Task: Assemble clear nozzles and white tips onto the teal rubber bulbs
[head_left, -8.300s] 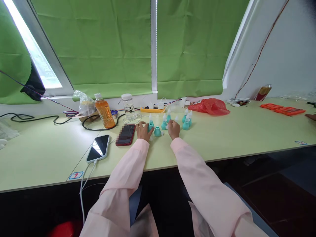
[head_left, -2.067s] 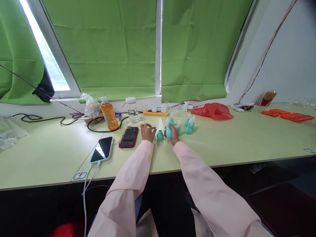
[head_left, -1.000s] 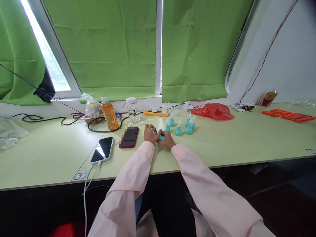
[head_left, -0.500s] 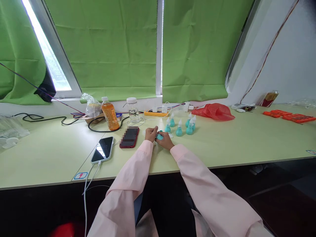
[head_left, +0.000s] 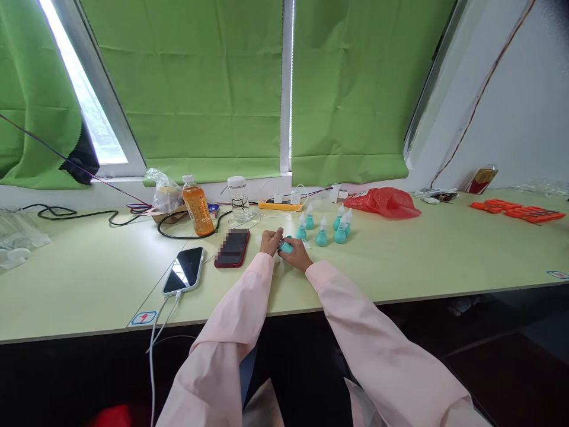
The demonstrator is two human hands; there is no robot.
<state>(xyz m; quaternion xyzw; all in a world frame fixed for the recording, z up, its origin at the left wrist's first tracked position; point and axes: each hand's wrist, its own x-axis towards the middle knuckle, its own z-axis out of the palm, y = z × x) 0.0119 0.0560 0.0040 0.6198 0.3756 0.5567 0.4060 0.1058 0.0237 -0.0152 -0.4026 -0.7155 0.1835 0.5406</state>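
Observation:
My right hand is wrapped round a teal squeeze bulb, just above the table in front of me. My left hand is closed in a pinch against the bulb's left side, thumb up. Something small and pale shows between the two hands, but its shape is too small to tell. Just beyond my right hand, several bulb syringes stand upright, each with a teal bulb and a translucent pointed tip. A small whitish piece lies partly hidden behind my right fingers.
Left of my hands lie a red-cased phone and a charging phone. Behind them stand an orange drink bottle and a clear jar. A yellow power strip, a red plastic bag and orange tool cases sit farther back.
The bulb has turned slightly between my hands, and a little more of the small pale thing at its left shows. Both hands stay in nearly the same place.

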